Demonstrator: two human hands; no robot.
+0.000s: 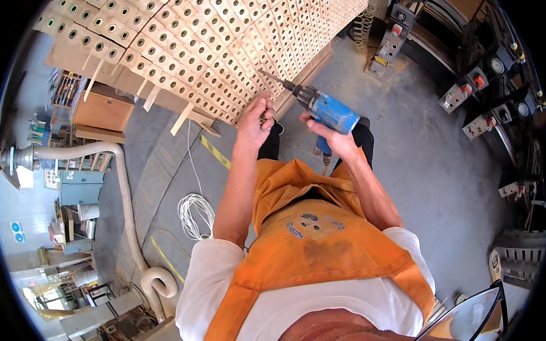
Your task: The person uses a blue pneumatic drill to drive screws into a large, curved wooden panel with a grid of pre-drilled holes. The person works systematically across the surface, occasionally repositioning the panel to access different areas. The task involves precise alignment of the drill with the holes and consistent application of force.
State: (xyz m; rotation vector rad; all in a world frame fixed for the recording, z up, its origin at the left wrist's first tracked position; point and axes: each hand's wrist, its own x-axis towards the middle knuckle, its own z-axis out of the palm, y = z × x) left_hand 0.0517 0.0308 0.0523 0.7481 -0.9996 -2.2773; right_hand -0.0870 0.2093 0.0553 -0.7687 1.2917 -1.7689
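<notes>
My right hand is wrapped round the handle of a blue drill. The drill's long thin bit points up and left, its tip over or at the face of the stacked wooden blocks; I cannot tell whether it touches. Rows of these pale blocks carry round holes, many with dark or metallic rings in them. Close to the lower edge of the stack, my left hand is closed with curled fingers. Something small and dark shows among those fingers, too small to name.
Thin wooden strips jut from under the blocks. On the floor to the left lie a coiled white cable and a beige ribbed hose. Machine units with red knobs line the right side. A wooden cabinet stands at far left.
</notes>
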